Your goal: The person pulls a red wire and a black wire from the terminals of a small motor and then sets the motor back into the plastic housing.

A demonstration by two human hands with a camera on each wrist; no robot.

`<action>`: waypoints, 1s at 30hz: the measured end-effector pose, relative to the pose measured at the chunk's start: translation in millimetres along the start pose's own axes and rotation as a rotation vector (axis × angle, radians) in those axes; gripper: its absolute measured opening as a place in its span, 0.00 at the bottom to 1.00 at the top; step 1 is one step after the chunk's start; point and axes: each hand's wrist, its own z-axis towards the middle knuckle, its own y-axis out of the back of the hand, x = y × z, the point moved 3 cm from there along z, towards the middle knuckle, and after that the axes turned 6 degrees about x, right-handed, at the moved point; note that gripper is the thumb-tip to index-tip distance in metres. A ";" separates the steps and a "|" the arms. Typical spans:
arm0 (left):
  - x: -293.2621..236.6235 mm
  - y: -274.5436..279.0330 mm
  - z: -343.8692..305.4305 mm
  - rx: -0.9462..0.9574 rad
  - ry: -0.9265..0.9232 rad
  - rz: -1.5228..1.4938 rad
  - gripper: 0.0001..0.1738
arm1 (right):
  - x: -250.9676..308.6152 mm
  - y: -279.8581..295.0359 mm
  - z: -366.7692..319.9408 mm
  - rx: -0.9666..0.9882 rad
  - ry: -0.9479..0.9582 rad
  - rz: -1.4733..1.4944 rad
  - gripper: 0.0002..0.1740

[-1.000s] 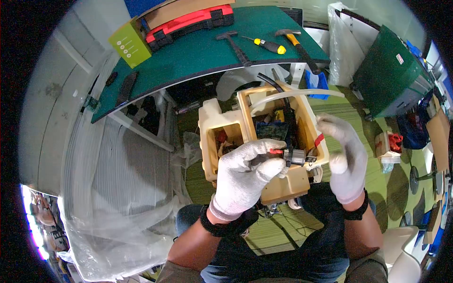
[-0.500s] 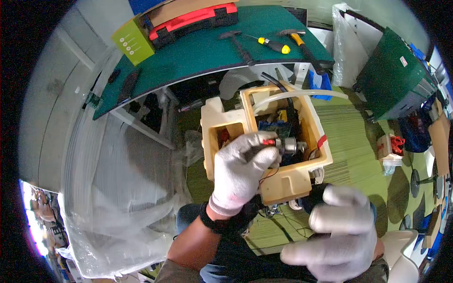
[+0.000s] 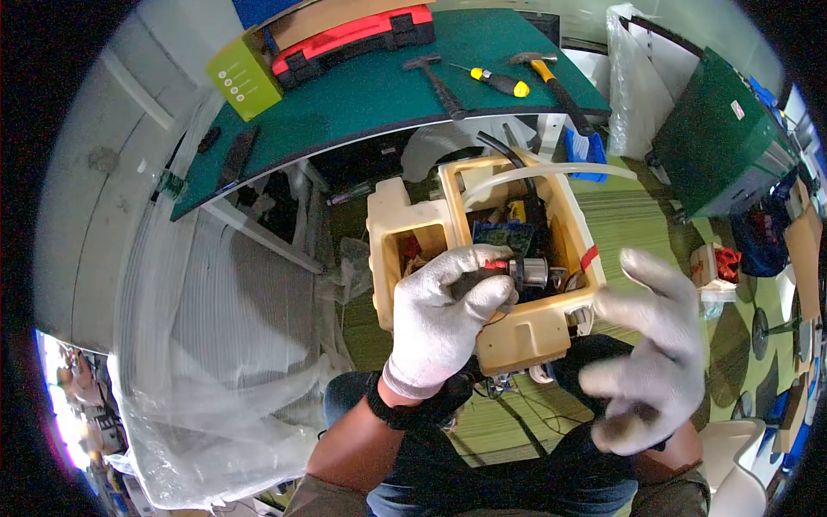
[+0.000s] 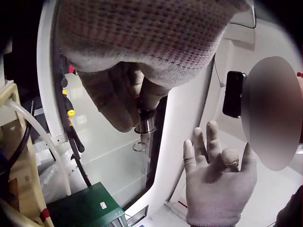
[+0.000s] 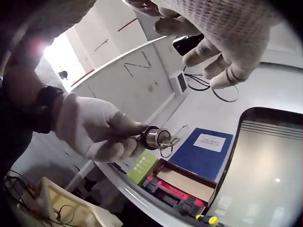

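In a white glove, the left hand [image 3: 444, 314] pinches a small silver metal cylinder [image 3: 533, 272] with a black collar and a red part, above the cream plastic housing [image 3: 521, 343]. A wire ring hangs at the cylinder's free end [image 5: 157, 138], seen in the right wrist view. The gloved right hand [image 3: 656, 353] is held apart to the right of the housing, fingers spread and slightly bent, holding nothing. Inside the housing are a black hose and dark parts; a translucent tube [image 3: 551, 171] crosses its top.
On the green bench [image 3: 345, 108] lie two hammers [image 3: 438, 86], [image 3: 551, 84] and a yellow-black screwdriver [image 3: 497, 82], with a red-black toolbox [image 3: 353, 43] behind. Plastic-wrapped material [image 3: 233, 345] stands at left, a green cabinet [image 3: 719, 138] at right, and a white chair [image 3: 732, 452] at lower right.
The right hand has moved away from the cylinder, down and outward, then risen slightly with its fingers spread. The left hand keeps its pinch on the cylinder, whose angle has shifted a little.
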 end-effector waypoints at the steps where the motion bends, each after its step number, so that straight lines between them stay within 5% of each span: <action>1: 0.6 -0.8 -0.3 -0.002 -0.010 0.031 0.12 | -4.9 -2.5 0.5 0.020 0.000 -0.064 0.27; 4: -2.9 -4.7 -2.4 0.011 -0.053 0.093 0.14 | -13.0 -20.6 8.8 -0.023 -0.250 -0.124 0.32; 9: -6.5 -5.8 -3.5 0.036 -0.108 0.265 0.15 | -12.4 -30.9 12.6 0.051 -0.286 -0.140 0.40; 12: -5.2 -5.5 -3.9 0.044 -0.114 0.277 0.15 | -11.1 -32.0 14.9 0.081 -0.261 -0.161 0.34; 14: -7.7 -5.8 -4.0 0.035 -0.089 0.267 0.14 | -15.7 -19.0 3.0 -0.061 -0.157 -0.120 0.20; 20: -6.7 -5.0 -3.9 0.048 -0.108 0.243 0.14 | -20.1 -19.6 -0.7 -0.236 -0.202 -0.076 0.11; 25: -8.2 -7.7 -5.5 0.068 -0.114 0.234 0.15 | -29.5 -33.5 1.7 -0.087 -0.430 0.162 0.36; 30: -2.4 -9.6 -5.0 0.128 -0.160 0.205 0.16 | -30.7 -48.4 -2.0 -0.014 -0.598 0.405 0.31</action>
